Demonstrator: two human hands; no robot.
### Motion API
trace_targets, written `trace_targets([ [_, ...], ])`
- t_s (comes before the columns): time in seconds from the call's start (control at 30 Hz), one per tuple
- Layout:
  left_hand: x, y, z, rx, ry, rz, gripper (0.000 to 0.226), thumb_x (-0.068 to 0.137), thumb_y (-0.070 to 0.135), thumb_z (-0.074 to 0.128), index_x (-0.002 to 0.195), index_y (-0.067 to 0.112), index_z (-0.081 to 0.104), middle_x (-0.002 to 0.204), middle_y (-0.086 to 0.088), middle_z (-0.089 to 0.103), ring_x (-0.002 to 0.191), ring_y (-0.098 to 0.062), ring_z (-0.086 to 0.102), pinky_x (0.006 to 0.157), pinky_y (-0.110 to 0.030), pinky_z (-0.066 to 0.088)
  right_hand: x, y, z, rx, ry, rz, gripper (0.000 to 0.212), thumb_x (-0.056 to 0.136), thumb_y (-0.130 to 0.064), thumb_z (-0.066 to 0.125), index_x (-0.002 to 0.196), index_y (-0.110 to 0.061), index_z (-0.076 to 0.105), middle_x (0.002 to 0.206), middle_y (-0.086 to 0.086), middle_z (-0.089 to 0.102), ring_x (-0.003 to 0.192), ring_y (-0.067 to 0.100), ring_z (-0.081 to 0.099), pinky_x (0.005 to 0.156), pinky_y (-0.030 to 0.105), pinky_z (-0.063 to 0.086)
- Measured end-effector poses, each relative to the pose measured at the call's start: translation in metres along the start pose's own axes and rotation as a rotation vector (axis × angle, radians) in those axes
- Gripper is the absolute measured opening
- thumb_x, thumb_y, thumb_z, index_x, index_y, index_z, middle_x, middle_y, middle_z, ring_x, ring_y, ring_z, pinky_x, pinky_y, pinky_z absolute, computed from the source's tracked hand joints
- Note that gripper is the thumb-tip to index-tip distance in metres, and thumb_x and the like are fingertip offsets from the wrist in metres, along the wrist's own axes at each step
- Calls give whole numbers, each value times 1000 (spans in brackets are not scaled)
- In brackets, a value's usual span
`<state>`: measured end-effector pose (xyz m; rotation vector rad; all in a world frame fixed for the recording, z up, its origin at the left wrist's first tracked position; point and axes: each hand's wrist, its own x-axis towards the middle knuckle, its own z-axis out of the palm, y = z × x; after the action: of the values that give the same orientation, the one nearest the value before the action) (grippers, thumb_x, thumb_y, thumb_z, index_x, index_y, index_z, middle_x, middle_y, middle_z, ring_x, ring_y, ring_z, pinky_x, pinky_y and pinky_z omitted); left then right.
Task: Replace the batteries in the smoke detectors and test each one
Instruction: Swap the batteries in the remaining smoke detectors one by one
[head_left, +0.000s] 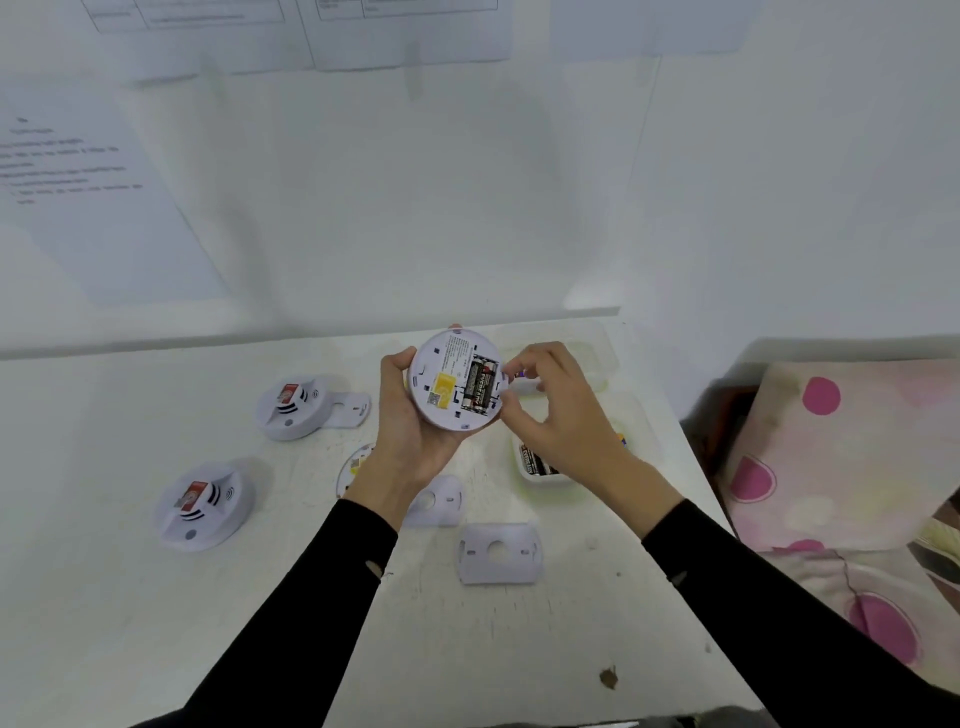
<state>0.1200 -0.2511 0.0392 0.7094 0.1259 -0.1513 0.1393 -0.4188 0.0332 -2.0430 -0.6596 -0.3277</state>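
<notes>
My left hand (410, 421) grips a round white smoke detector (441, 374), held above the table with its back toward me. Black batteries (480, 387) sit in its open compartment. My right hand (550, 410) is at the detector's right edge, thumb and fingertips curled against the rim by the batteries. Two more white detectors, one at the far left (293, 408) and one nearer (202, 504), lie on the table. Another detector (356, 462) is mostly hidden under my left wrist.
A white tray (535, 475) with black batteries sits under my right wrist; clear trays (587, 358) stand behind it. Loose mounting plates (498, 552) (439, 501) (350, 408) lie on the white table (519, 649). A spotted pink cloth (831, 467) lies to the right.
</notes>
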Motion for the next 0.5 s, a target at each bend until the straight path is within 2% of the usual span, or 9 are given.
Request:
trace_targets([
  [0.07,0,1,3,-14,-17,5,50,91,45,32,126,21,59,128,-16,58,116,-38,56,94,-52,50,7,-3,-1,9,-1,16,18,83,-18,54,100,-13,59,104,-5,48,98,14,50,85,25,45],
  [0.13,2,1,6,-5,-29,17,49,92,44,32,126,20,58,125,-16,60,112,-37,59,91,-52,54,14,-5,-2,0,8,28,21,81,-17,48,98,-12,59,103,-4,48,95,14,48,82,22,43],
  [0.27,8,-2,14,63,1,53,48,96,43,28,124,20,59,116,-12,63,100,-28,62,86,-45,53,25,-3,3,-69,29,52,13,82,-6,48,91,-10,57,99,-3,45,85,16,47,74,22,39],
  [0.37,13,-5,19,78,40,77,47,97,44,27,118,21,62,110,-10,64,100,-27,58,88,-44,46,30,-4,7,-101,85,49,16,81,4,46,86,-8,55,97,-1,44,88,15,43,77,22,36],
  [0.5,19,-11,20,75,57,86,45,97,42,28,116,20,63,102,-8,67,92,-23,60,82,-39,49,36,-2,7,-57,91,131,14,85,3,46,83,-9,54,96,-1,44,91,16,44,78,21,35],
])
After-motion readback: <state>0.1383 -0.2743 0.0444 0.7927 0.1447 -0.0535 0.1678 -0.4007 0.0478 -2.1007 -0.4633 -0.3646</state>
